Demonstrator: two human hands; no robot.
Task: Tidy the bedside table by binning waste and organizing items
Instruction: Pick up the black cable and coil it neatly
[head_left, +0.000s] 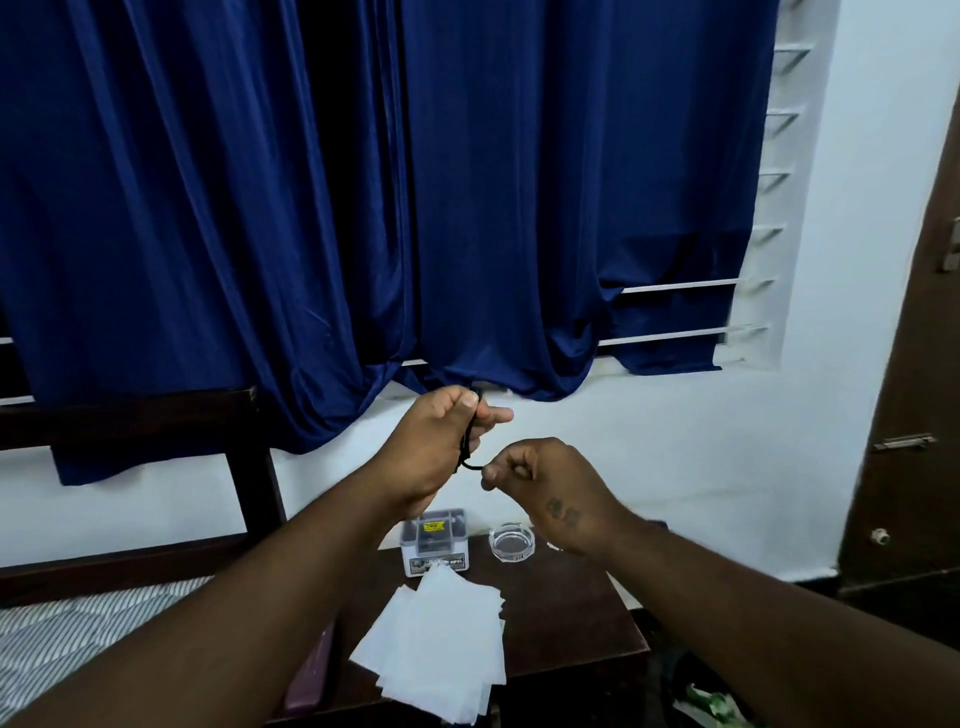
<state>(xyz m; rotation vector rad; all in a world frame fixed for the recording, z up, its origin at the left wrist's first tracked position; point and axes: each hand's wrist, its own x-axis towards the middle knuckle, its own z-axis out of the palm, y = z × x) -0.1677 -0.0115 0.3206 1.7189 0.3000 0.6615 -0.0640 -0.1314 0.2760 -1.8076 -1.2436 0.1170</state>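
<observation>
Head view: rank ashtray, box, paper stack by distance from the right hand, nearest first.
1. ashtray: just under the right hand, which pinches a cord; back right of the table.
2. box: left of the ashtray, at the table's back.
3. paper stack: table's front, toward the camera.

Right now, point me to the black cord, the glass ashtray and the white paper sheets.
black cord (469, 440), head view, middle of its hanging stretch.
glass ashtray (512, 543), head view, bare centre of the dish.
white paper sheets (441, 644), head view, middle of the top sheet.
</observation>
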